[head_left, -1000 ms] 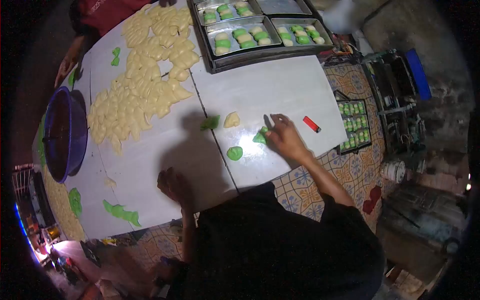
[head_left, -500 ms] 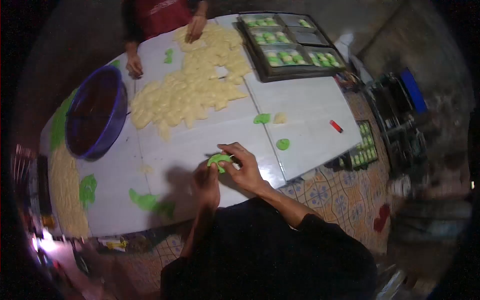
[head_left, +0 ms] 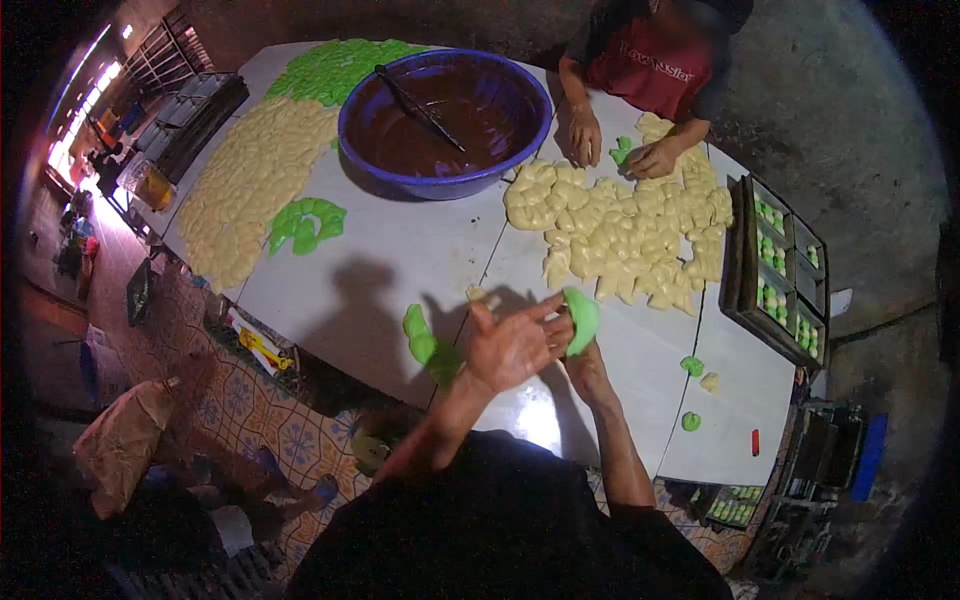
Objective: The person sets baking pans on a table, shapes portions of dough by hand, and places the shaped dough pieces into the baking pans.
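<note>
Both hands are up off the surface [head_left: 400,250] here, meeting in front of the person's chest. The left hand [head_left: 515,345] is spread flat, palm up, fingers pointing toward the right hand. The right hand [head_left: 588,368] sits mostly behind and under the green dough piece [head_left: 581,320], so I can't tell exactly how its fingers are curled, but it looks like it's propping the dough from below. The dough is a flattish oval standing on edge, long axis running roughly up and away from the person, right at the left hand's fingertips, touching or as good as. So the dough is between the two hands, with the right one carrying it.

Just past the hands lies the pile of pale dough pieces [head_left: 620,230], beyond the left hand the big blue bowl [head_left: 445,110] of brown filling. Another person's hands work at the far edge. Near the left wrist there's a strip of green dough [head_left: 420,340] on the surface.
</note>
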Tool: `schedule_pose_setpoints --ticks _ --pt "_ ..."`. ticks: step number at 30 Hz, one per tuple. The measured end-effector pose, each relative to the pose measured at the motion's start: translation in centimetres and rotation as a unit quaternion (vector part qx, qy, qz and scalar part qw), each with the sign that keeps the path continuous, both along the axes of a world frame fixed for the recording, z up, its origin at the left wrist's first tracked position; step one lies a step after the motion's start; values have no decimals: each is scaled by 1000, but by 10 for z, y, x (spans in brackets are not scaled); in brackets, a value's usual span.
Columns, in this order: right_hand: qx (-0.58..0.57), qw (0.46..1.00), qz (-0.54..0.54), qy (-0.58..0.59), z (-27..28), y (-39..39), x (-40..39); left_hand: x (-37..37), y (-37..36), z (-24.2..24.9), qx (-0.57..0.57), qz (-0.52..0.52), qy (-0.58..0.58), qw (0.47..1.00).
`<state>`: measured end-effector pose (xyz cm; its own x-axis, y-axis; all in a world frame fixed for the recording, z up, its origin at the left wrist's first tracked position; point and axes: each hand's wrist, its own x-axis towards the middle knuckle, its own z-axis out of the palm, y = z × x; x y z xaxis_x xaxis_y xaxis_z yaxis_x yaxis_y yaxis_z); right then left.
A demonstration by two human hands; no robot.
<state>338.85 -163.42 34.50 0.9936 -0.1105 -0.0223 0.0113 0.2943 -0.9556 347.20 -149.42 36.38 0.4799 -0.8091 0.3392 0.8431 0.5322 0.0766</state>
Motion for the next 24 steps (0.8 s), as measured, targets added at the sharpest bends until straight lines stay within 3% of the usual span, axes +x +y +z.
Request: schedule_pose_setpoints --ticks 1,2,3,4,5,6,7,8,9,11,14,15,17,18,19,21,22,23,24 --pt "30 1000 0 -8 1 -3 6 39 1 1 -22 15 -43 999" --pt "4 1000 8 11 9 -4 13 80 4 23 149 116 -81 979" --pt "11 1000 -5 7 14 -3 16 121 3 47 237 175 -118 948" --pt "-10 1000 -28 6 14 -3 20 193 4 15 411 290 -220 836" --pt "-30 998 -51 4 12 -5 21 234 11 35 574 360 -333 656" --pt "-11 998 -59 -14 1 -9 21 291 14 30 662 379 -447 468" --pt "-26 996 -81 26 -6 -9 21 323 17 43 750 276 -473 371" --pt "-2 997 -74 22 -10 -10 22 361 15 19 764 286 -498 292" --pt "24 997 -68 17 -16 -11 24 413 17 -27 807 220 -486 254" --pt "43 995 -86 27 -31 -11 28 476 42 -109 727 122 -615 280" --pt "84 990 -99 59 -34 -15 31 340 18 38 817 98 -502 267" --pt "93 988 -109 57 -37 -16 33 347 18 28 816 86 -506 266" --pt "138 986 -91 26 -34 -16 36 364 25 9 783 -11 -483 390" --pt "117 989 -93 17 -32 -15 40 346 23 18 731 119 -567 361" --pt "96 991 -95 10 -29 -14 43 317 20 30 731 114 -566 364" --pt "98 991 -93 19 -22 -9 50 247 10 54 675 383 -561 288" --pt "98 991 -89 27 -17 -7 52 213 5 56 649 282 -385 593" --pt "221 969 -100 51 -9 -2 56 160 -3 88 558 189 -349 729" --pt "323 943 -58 60 -11 -3 56 147 1 36 507 58 -209 835"
